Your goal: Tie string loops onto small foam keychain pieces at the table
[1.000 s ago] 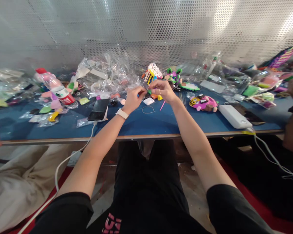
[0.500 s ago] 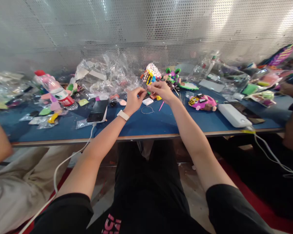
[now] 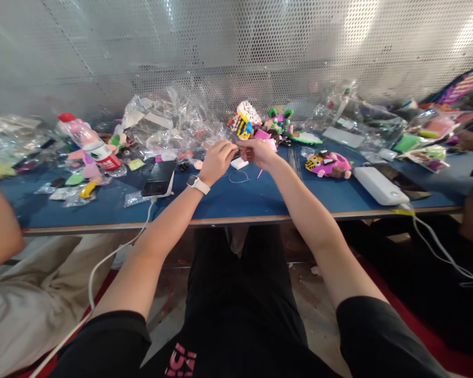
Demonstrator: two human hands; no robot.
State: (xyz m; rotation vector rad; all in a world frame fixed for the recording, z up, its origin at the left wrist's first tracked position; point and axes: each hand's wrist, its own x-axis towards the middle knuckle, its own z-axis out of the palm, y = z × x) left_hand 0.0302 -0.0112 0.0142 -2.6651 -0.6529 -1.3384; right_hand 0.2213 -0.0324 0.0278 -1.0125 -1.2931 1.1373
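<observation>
My left hand (image 3: 219,160) and my right hand (image 3: 259,152) meet fingertip to fingertip above the blue table (image 3: 244,202). Both have their fingers bent in a pinch, and what lies between them is too small and hidden to name. Just below them sit a small white block (image 3: 239,163) and a thin loop of wire or thread (image 3: 239,177). A pink stick (image 3: 260,173) lies partly under my right hand. Behind my hands stand a white, yellow and black clay figure (image 3: 244,122) and a green and purple figure (image 3: 279,121).
A pink clay animal (image 3: 328,165) and a white power bank (image 3: 380,186) lie to the right. On the left are a phone (image 3: 158,179), a red-capped bottle (image 3: 96,147) and crumpled clear bags (image 3: 177,123). People sit on both sides; a perforated metal panel (image 3: 236,52) rises behind.
My left wrist has turned, so the watch face now shows. My right hand has rotated and its fingers have dropped slightly. Pink pieces now show behind the right hand.
</observation>
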